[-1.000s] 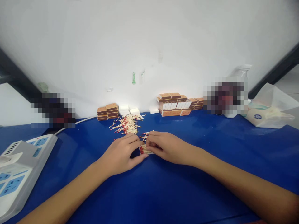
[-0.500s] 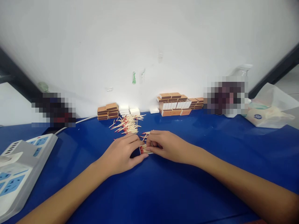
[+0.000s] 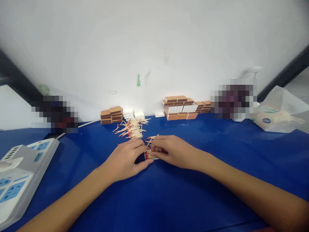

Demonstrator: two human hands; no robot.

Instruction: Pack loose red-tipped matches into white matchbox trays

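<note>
On one blue table [image 3: 154, 199], nearest us at the left edge, sits one power strip [image 3: 45, 154] with light-blue socket panels. Mid-table, we have two bare hands at one small matchbox tray [image 3: 145, 156] holding red-headed matches; the fingers cover too many to count. Our left hand [image 3: 129, 159] grips the tray's left end between thumb and forefinger. Our right hand [image 3: 172, 151] curls its fingers over the right part; we cannot tell whether they pinch a match.

Just beyond the tray lie a few loose matches [image 3: 149, 141], partly hidden, and farther left one heap of matches [image 3: 134, 130], too tangled to count.

Along one white wall [image 3: 96, 48] we see two side-by-side piles of matchboxes [image 3: 116, 115], two stacks of white trays [image 3: 127, 114], one separate white piece [image 3: 159, 114], and one larger matchbox stack [image 3: 177, 116], two boxes across its top, its orange print too small to read. At far right, one plastic bag [image 3: 275, 125] shows one blue oval label [image 3: 266, 120], its lettering illegible to us.
</note>
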